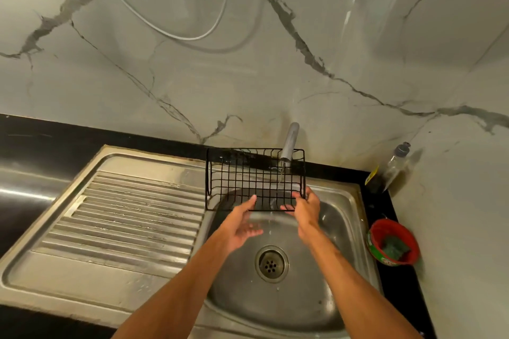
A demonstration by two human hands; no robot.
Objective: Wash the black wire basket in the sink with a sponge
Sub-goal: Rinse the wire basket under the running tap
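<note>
The black wire basket [248, 179] hangs tilted over the steel sink [344, 228], its far rim under the grey tap [289, 143]. A thin stream of water falls from the tap through its grid. My right hand [305, 208] grips the basket's near right corner. My left hand [243, 226] is below the near edge with palm up and fingers relaxed, its thumb touching the lower wire. A green sponge [394, 249] lies in a red tub [385, 226] on the counter to the right of the sink.
A ribbed steel drainboard [132, 217] extends left of the basin. The drain [271, 263] sits in the basin's middle. A clear bottle [396, 162] stands in the back right corner by the marble wall. Cables hang on the wall above.
</note>
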